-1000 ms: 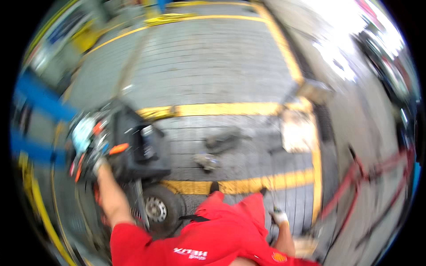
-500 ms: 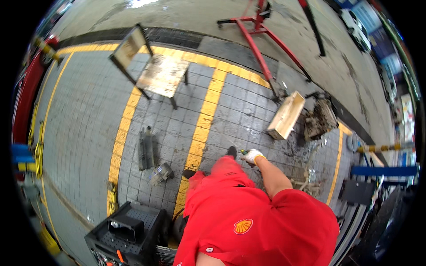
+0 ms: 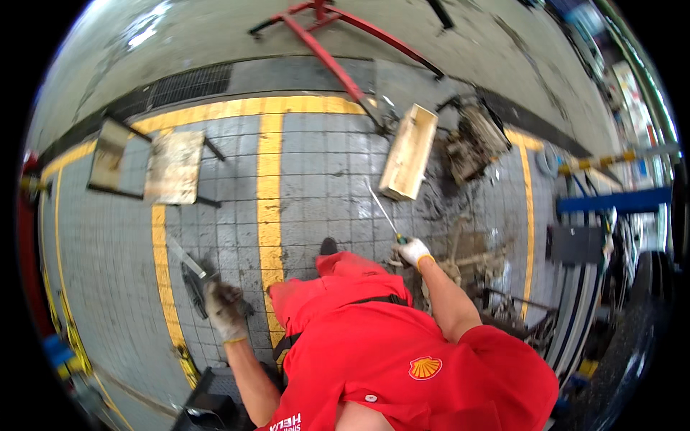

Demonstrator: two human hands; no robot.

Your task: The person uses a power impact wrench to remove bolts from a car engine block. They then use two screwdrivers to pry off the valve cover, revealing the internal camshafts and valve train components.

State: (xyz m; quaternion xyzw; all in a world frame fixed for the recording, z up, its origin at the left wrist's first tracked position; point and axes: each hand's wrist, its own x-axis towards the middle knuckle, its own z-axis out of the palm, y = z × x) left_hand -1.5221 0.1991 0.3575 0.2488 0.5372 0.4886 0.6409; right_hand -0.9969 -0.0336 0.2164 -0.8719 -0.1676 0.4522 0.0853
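In a white knit glove, my right hand (image 3: 415, 253) is closed round the handle of a long-shafted screwdriver (image 3: 382, 207), green and yellow at the grip. Its shaft points forward, toward the open wooden box (image 3: 408, 154) on the floor. My left hand (image 3: 226, 310), its glove stained dark, is closed on a tool with a long flat metal blade (image 3: 187, 259); its exact kind is not clear. Under that hand, a dark metal part (image 3: 195, 289) lies on the floor, partly hidden by the glove.
A dirty engine block (image 3: 474, 144) lies right of the box. Greasy metal parts (image 3: 471, 267) spread beside my right arm. Ahead stand a red wheeled frame (image 3: 327, 61) and, to the left, a worn chair (image 3: 175, 167). A black tool cart (image 3: 215, 391) is by my left elbow.
My left hand has come into view holding the flat-bladed tool. The right hand still grips the screwdriver, whose shaft now shows clearly. The whole view has turned and shifted; the chair appears farther left.
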